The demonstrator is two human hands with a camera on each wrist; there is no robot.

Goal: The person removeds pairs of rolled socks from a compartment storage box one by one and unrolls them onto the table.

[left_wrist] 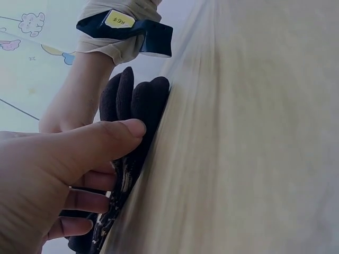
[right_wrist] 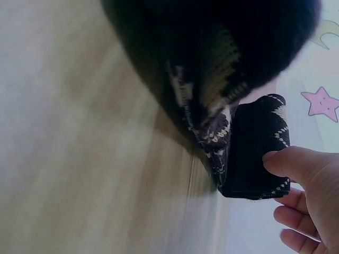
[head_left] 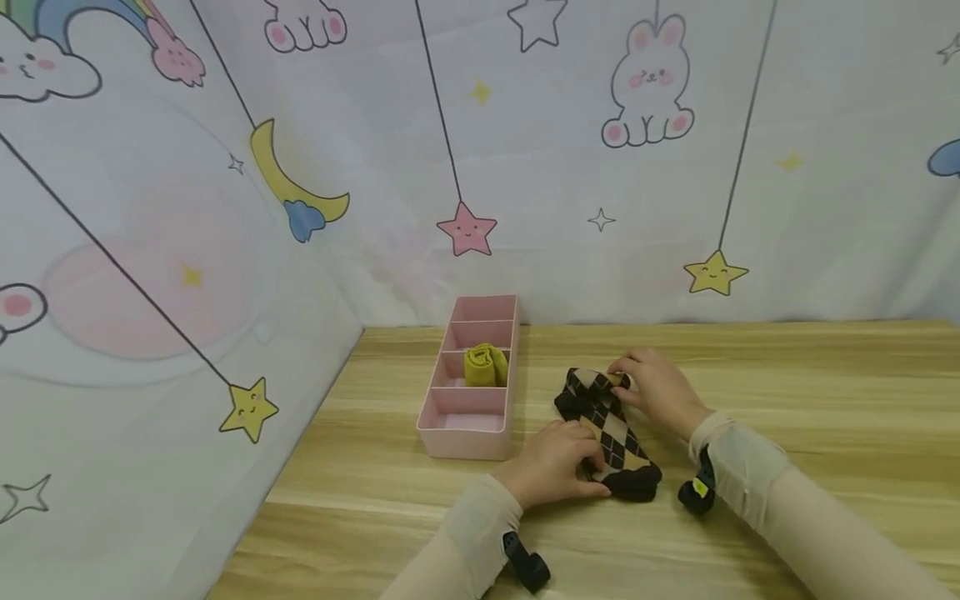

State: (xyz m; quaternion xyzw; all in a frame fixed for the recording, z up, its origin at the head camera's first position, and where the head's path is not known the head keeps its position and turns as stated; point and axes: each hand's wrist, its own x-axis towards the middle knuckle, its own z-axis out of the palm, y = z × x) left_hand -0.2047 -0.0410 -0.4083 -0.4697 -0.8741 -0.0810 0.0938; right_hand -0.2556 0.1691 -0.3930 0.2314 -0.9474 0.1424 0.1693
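A pair of black and tan argyle socks lies flat on the table, its far end folded over. My right hand pinches that folded end; in the right wrist view the thumb presses on the black fold with the fingers behind it. At the near black end my left hand holds the socks between thumb and fingers. Several stacked black layers show there in the left wrist view. Whether one or two socks make up these layers is hard to tell.
Left of the socks stands a pink box with several compartments in a row. A rolled yellow-green cloth sits in one of its middle compartments. The wood-grain table meets a printed curtain at the back and left.
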